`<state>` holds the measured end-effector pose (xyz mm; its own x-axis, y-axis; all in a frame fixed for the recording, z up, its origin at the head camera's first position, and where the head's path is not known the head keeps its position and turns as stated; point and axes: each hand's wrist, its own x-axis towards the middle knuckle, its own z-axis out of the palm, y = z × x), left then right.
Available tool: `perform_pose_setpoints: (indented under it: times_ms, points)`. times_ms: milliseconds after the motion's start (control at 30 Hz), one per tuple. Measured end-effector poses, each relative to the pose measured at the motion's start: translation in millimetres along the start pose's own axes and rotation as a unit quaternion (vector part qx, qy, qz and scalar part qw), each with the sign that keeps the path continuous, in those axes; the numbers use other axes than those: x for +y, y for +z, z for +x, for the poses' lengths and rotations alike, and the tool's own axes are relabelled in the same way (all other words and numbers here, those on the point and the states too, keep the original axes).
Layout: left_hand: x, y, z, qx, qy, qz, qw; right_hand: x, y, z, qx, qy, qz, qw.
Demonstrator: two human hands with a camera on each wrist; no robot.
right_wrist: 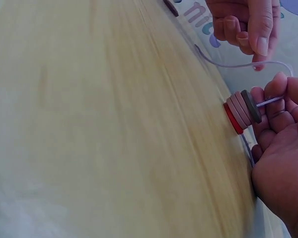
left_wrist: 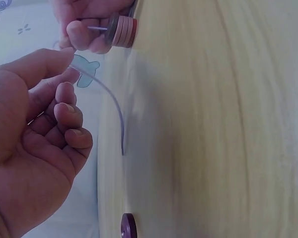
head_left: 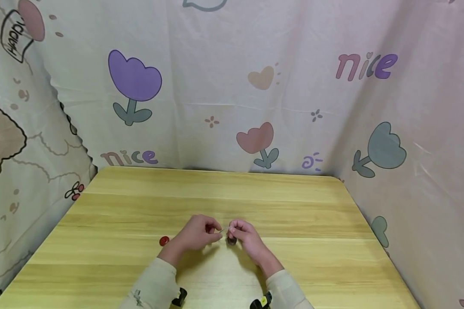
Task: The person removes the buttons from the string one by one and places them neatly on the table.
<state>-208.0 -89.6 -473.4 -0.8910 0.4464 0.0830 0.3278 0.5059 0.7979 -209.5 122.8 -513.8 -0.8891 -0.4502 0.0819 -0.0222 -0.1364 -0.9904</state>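
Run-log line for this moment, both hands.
left hand: pinches string | right hand: pinches same string | threaded discs: stacked | loose disc: on table

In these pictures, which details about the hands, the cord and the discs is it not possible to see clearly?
- Head: the threaded discs, too small and partly covered by the right hand to count.
- Left wrist: whether the left hand pinches the cord; its own fingers hide this.
- Left wrist: the loose disc, cut off by the bottom edge.

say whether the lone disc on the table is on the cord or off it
Off: the left wrist view shows the disc apart from the cord.
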Motion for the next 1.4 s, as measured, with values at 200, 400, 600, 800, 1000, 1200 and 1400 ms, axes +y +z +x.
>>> perform_pose_setpoints:
  times_ms: [200,400,600,800,1000,1200,1400]
  points:
    - [2.4,2.6,2.3,0.002,0.005,0.01,0.9999,-0.5,-0.5,0.8,0.004,-0.007,-0.006,1.0]
    - [5.4,1.8,1.9,0.016,-0.006,0.012,0.9998,-0.4,0.5,0.6,0.012,-0.007,-0.009,0.9999]
    - [6.9,-3.5,0.5,0.038,-0.018,0.013,0.999,-5.3,1.9,-1.2,0.016,0.003,-0.03,0.9994]
    - [9.3,-9.4,1.8,0.056,-0.006,0.017,0.9982,-10.6,1.0,0.2,-0.004,0.016,-0.062,0.9979]
    - [8.5,-10.4,-0.6,0.065,0.003,0.021,0.9977,-13.8,-1.0,-0.5,-0.049,0.018,-0.077,0.9956]
    - [5.9,-14.8,-4.0,0.09,-0.013,0.027,0.9954,-13.3,-2.2,-2.7,-0.056,0.03,-0.088,0.9941]
    - [1.5,-23.0,-4.1,0.119,-0.02,0.032,0.9921,-15.0,-5.7,-4.1,-0.05,0.04,-0.097,0.9932]
